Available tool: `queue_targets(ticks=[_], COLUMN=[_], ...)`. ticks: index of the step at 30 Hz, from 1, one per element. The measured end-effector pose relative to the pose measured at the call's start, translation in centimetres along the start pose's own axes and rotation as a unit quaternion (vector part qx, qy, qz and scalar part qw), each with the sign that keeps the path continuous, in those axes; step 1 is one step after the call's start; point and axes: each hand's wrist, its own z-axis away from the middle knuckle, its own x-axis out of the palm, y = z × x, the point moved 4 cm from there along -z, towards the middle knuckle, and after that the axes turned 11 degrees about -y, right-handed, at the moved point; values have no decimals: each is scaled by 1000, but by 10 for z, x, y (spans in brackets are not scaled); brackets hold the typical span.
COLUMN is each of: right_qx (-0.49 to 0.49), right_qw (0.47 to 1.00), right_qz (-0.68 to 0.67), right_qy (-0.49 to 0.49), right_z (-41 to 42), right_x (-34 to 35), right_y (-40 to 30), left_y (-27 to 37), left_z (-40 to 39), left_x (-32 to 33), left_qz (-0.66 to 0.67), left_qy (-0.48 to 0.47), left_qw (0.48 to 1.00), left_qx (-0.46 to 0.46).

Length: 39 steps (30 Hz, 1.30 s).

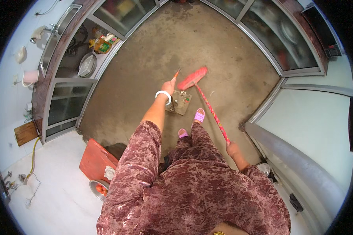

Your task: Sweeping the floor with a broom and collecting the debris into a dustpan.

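My left hand (pixel 168 87), with a white bangle at the wrist, grips an upright handle whose orange end (pixel 177 73) sticks out past the fingers. Beneath that hand a flat dustpan (pixel 181 109) lies on the concrete floor, with bits of debris and a small green and red scrap on it. My right hand (pixel 233 149) is closed around the red patterned handle of a broom (pixel 212 112). The broom's pink bristle head (pixel 193 78) is on the floor beyond the dustpan, slightly blurred. The handle's lower part is partly hidden by my left hand and arm.
Glass-fronted cabinets (pixel 282 35) line both sides. An opened left one holds an oil bottle (pixel 102 46) and pans. At the lower left stand a red table (pixel 95 160) and a metal bowl (pixel 94 182) with red tomatoes. My feet in pink slippers (pixel 199 116) are close to the dustpan.
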Motion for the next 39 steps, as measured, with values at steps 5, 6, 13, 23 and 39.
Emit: queue_targets(ticks=[5, 6, 13, 23, 39], right_qx=[23, 25, -92, -55, -9], right_qw=[999, 995, 987, 998, 958], right_qz=[-22, -86, -130, -35, -249], right_qy=[-23, -43, -9, 4, -145], right_z=[50, 48, -32, -30, 48], right_x=[6, 8, -5, -52, -23], right_y=[39, 45, 25, -84, 31], left_y=[20, 24, 19, 11, -22], left_z=[19, 22, 39, 48, 44], left_x=[0, 0, -1, -1, 0], left_qz=[-25, -43, -126, -43, 23], left_qy=[-4, -21, 31, -14, -44], left_qw=[1000, 999, 990, 998, 998], left_qx=[0, -10, 57, -50, -32])
